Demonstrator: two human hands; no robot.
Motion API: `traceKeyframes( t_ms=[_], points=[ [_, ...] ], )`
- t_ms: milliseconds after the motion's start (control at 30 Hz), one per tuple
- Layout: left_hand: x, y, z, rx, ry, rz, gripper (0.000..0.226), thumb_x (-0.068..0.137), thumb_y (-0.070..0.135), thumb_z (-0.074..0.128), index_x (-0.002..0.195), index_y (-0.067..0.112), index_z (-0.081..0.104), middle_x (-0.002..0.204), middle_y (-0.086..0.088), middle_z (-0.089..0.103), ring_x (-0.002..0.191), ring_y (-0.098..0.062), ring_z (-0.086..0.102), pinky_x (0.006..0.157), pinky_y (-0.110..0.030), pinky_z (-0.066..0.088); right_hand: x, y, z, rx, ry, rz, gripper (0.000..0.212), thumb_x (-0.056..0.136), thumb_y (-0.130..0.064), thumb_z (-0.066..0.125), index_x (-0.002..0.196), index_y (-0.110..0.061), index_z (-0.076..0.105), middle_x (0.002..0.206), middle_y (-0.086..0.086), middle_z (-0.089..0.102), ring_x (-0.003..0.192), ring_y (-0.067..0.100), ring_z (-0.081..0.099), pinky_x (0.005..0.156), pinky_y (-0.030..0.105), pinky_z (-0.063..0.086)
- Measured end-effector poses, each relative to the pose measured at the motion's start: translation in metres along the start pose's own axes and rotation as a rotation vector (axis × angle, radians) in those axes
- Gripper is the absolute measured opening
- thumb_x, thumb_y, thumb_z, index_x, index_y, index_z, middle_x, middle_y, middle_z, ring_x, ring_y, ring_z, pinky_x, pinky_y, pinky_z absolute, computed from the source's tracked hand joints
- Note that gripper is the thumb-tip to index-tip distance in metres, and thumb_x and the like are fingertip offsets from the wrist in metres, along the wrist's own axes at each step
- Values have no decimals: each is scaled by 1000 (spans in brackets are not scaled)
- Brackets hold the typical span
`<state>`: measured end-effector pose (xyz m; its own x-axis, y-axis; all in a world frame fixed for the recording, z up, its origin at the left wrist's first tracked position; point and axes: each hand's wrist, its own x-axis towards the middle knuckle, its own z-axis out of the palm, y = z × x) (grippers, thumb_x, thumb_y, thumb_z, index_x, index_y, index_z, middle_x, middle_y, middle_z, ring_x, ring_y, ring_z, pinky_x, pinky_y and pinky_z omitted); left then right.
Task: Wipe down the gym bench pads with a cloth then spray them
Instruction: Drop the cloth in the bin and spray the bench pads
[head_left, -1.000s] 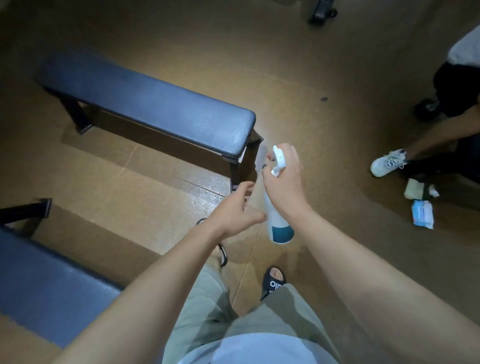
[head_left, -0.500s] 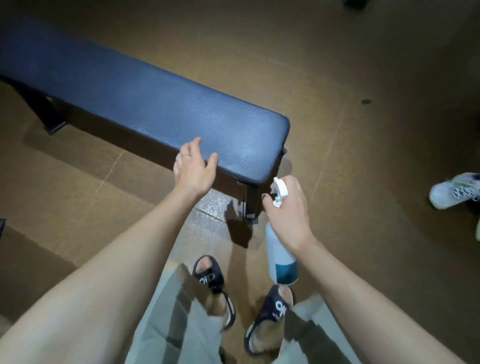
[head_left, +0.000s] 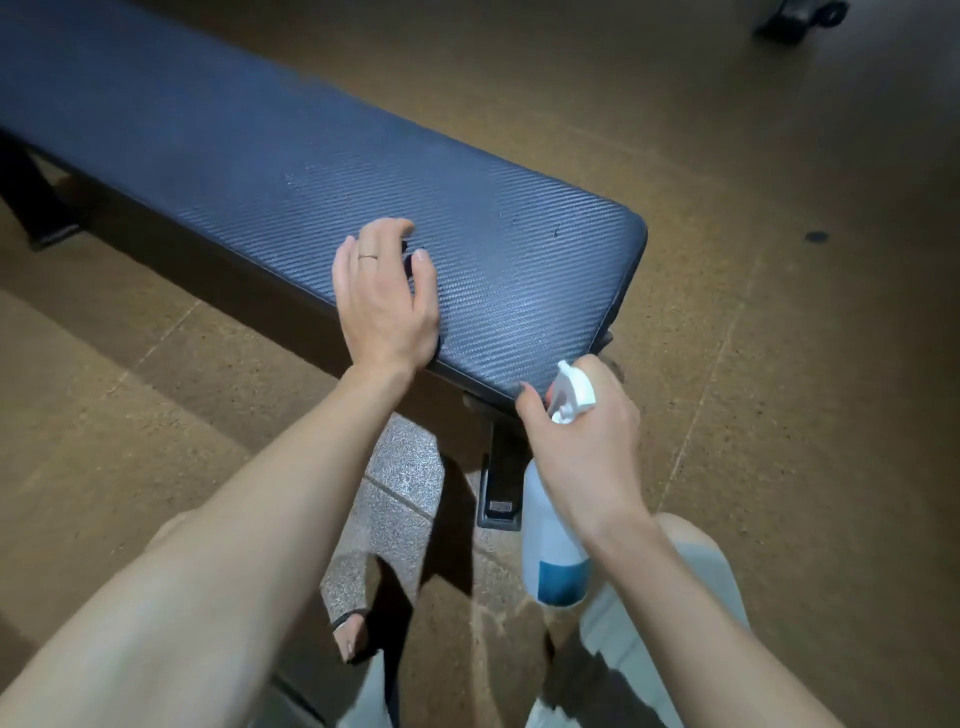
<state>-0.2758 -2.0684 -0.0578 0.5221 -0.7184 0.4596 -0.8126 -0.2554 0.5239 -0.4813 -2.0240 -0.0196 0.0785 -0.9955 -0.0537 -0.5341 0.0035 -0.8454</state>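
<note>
Closer now, left hand (head_left: 387, 301) rests loosely curled on the bench pad (head_left: 322, 171); right hand (head_left: 582, 441) grips the spray bottle (head_left: 553, 545) by its neck beside the pad's end — likely light, slick plastic.

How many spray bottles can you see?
1. The spray bottle is gripped in the right hand, hanging just off the near corner of the bench pad. The view shows no other, though more could sit outside the frame.
</note>
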Motion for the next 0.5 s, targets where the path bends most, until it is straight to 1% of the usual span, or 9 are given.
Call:
traceKeyframes(
  t_ms=[33,100,200,267,300,367,433,500],
  points=[
    [0,0,0,8,5,-1,30,102,27,40,122,15,59,122,0,63,116,-19,56,119,-47,29,-2,0,1,24,-4,18,41,85,-25,75,69,-19,38,72,1,49,63,16,43,62,39,40],
    [1,4,0,23,-5,-11,30,101,28,40,120,14,59,120,0,63,113,-20,56,118,-47,31,-3,-1,0,62,-25,34,37,83,-21,77,69,-20,43,73,0,53,64,15,47,63,35,41],
    [2,4,1,36,-2,-3,28,100,26,43,119,14,59,117,-1,63,110,-20,55,117,-48,31,1,-7,1,60,-73,-1,30,80,-19,78,77,-23,48,84,-4,56,72,12,51,67,31,40],
    [2,1,1,32,3,4,28,100,25,43,119,14,59,117,-1,64,111,-20,55,119,-46,30,4,-12,5,45,-83,-48,27,82,-19,77,82,-21,50,89,-6,54,77,11,50,70,30,39],
    [1,0,2,29,2,4,27,100,25,43,119,14,60,117,0,64,111,-20,55,119,-45,29,4,-14,8,34,-80,-64,25,83,-19,76,84,-19,51,90,-6,53,78,11,50,72,31,40],
    [1,-1,5,23,12,5,27,99,24,43,118,14,60,116,1,64,110,-20,57,120,-44,28,4,-16,14,6,-62,-64,24,84,-22,73,82,-17,50,89,-5,53,79,16,51,75,38,44],
    [-1,-4,6,4,20,16,26,99,24,45,118,15,59,116,1,64,110,-21,57,121,-43,27,5,-20,20,-22,-42,-22,26,84,-24,72,76,-19,48,83,-3,54,76,22,53,74,46,48],
    [0,-7,7,-15,21,30,28,98,25,45,120,14,59,117,0,64,111,-22,57,121,-44,27,4,-27,25,-34,5,11,30,83,-25,72,71,-20,45,78,0,56,73,25,54,71,47,49]
  ],
)
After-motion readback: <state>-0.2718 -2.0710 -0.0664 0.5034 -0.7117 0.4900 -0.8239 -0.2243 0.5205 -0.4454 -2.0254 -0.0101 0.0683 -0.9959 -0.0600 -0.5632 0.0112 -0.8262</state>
